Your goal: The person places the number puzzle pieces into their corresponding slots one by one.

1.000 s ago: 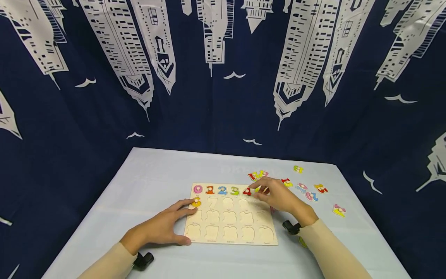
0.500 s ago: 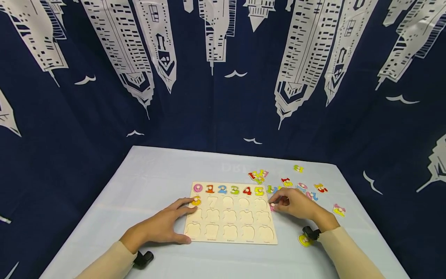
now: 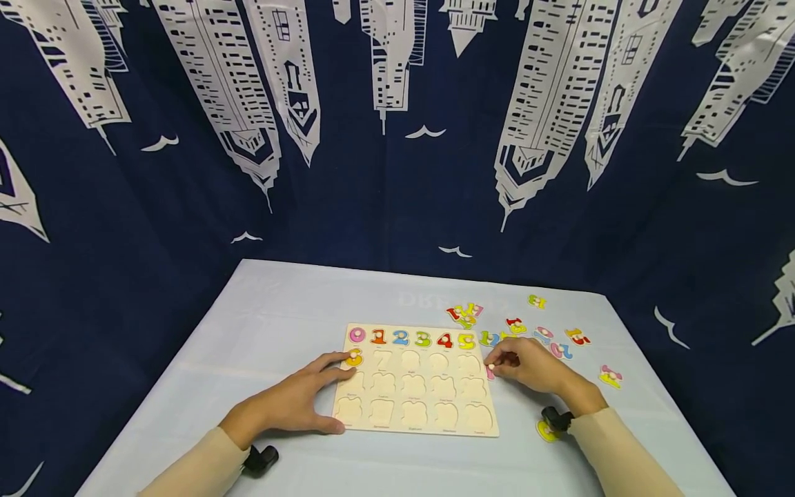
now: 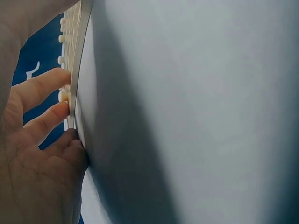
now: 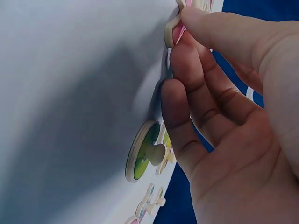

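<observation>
A wooden number puzzle board (image 3: 428, 404) lies on the table, with number pieces 0 to 5 along its top row and a yellow 6 (image 3: 354, 357) below the 0. My left hand (image 3: 301, 395) rests along the board's left edge, fingers spread over it and thumb at the near corner. Just off the right edge, my right hand (image 3: 528, 364) pinches a pink knobbed puzzle piece (image 5: 178, 32) between thumb and fingers. Most of that piece is hidden by the fingers, and its number does not show.
Loose number pieces lie right of the board: a cluster (image 3: 464, 315) behind it, a green one (image 3: 537, 301) farther back, a red-orange one (image 3: 577, 336) and a pink-yellow one (image 3: 611, 376). A yellow-green round piece (image 3: 546, 431) sits under the right wrist. A dark patterned curtain (image 3: 373, 193) hangs behind.
My right hand has left the top row, uncovering the yellow 5, and moved right and nearer to the pink piece. The left hand stays on the board. The head view has shifted slightly.
</observation>
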The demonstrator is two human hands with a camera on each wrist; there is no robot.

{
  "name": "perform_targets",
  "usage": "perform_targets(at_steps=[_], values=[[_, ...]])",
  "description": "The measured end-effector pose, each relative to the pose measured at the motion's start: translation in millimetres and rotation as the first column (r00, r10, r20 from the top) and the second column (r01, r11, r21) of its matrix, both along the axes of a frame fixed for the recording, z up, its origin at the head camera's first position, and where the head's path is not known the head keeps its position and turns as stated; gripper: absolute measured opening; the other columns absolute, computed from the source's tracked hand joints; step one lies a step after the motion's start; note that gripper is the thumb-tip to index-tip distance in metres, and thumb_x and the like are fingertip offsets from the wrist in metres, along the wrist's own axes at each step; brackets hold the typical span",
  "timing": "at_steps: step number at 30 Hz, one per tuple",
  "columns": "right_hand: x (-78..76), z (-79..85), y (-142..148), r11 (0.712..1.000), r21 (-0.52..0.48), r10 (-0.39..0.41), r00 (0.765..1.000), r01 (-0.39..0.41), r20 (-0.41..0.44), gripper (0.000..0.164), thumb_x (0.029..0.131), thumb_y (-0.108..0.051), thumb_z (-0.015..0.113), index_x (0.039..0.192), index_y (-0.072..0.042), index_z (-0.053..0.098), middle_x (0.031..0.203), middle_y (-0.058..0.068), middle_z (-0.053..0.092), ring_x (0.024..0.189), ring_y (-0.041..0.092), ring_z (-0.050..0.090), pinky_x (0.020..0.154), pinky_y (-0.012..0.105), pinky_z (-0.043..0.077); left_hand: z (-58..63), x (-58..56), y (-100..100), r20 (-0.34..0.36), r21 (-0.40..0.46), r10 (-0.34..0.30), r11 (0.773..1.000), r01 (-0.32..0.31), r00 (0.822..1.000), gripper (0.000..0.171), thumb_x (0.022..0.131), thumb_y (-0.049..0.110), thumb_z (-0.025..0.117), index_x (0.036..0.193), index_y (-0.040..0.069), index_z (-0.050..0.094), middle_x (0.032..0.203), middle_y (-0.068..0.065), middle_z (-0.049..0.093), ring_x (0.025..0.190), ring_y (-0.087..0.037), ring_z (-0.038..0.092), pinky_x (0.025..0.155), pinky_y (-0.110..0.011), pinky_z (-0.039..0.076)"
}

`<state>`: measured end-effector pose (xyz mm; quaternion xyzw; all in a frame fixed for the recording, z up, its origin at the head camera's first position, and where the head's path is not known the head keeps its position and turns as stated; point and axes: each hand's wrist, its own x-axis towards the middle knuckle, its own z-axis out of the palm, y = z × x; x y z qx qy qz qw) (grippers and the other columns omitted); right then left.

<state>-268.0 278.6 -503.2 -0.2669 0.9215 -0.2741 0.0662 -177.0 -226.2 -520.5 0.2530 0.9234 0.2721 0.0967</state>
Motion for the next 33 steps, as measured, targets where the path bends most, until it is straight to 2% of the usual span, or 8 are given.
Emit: perform_targets(at_steps=[8, 13, 17, 23, 33], values=[[4.5, 7.0, 2, 0.999, -0.02, -0.028, 1.0, 0.028, -0.002, 0.011, 0.103, -0.012, 0.089, 0.11, -0.02, 0.085, 0.096, -0.009, 0.075, 0.088, 0.005, 0.061, 0.078, 0.021, 0.055, -1.1, -0.5, 1, -0.001, -0.005, -0.006, 1.0, 0.006, 1.0, 0.104, 0.086, 0.058, 0.102, 0.172, 0.02, 0.058, 0.19, -0.006, 0.036, 0.17, -0.039, 0.047, 0.134, -0.067, 0.049], [2.9, 12.0, -7, 0.998, -0.059, -0.018, 0.999, 0.015, -0.046, 0.013, 0.103, -0.01, 0.09, 0.109, -0.02, 0.084, 0.096, -0.008, 0.076, 0.086, 0.005, 0.065, 0.078, 0.021, 0.058, 0.4, 0.7, -1, -0.001, -0.007, -0.003, 1.0, 0.003, 1.0, 0.103, 0.087, 0.058, 0.101, 0.172, 0.019, 0.058, 0.19, -0.006, 0.035, 0.17, -0.039, 0.047, 0.134, -0.066, 0.049], [1.8, 15.1, -18, 0.997, -0.073, -0.015, 0.996, 0.009, -0.086, 0.014, 0.101, -0.013, 0.092, 0.109, -0.021, 0.085, 0.097, -0.011, 0.077, 0.087, 0.004, 0.067, 0.081, 0.023, 0.061, 1.5, 1.8, -2, -0.005, -0.006, -0.005, 1.0, 0.005, 1.0, 0.103, 0.087, 0.059, 0.101, 0.172, 0.019, 0.058, 0.189, -0.006, 0.036, 0.168, -0.038, 0.049, 0.133, -0.065, 0.051], [0.0, 15.4, -39, 0.991, -0.129, 0.014, 0.992, -0.03, -0.126, 0.016, 0.098, -0.008, 0.094, 0.106, -0.018, 0.085, 0.102, -0.011, 0.078, 0.088, 0.002, 0.067, 0.087, 0.03, 0.066, 0.0, 0.3, -3, -0.006, -0.004, -0.01, 1.0, 0.01, 1.0, 0.104, 0.087, 0.06, 0.101, 0.172, 0.02, 0.058, 0.189, -0.004, 0.036, 0.168, -0.037, 0.049, 0.133, -0.065, 0.051], [-1.9, 11.5, -86, 0.98, -0.191, 0.033, 0.991, -0.057, -0.126, 0.012, 0.098, -0.012, 0.095, 0.104, -0.02, 0.087, 0.099, -0.008, 0.081, 0.086, 0.004, 0.068, 0.081, 0.023, 0.063, -0.5, -0.2, 0, 0.002, -0.006, -0.011, 1.0, 0.011, 1.0, 0.105, 0.087, 0.061, 0.1, 0.173, 0.02, 0.058, 0.189, -0.005, 0.036, 0.169, -0.037, 0.048, 0.133, -0.065, 0.05]])
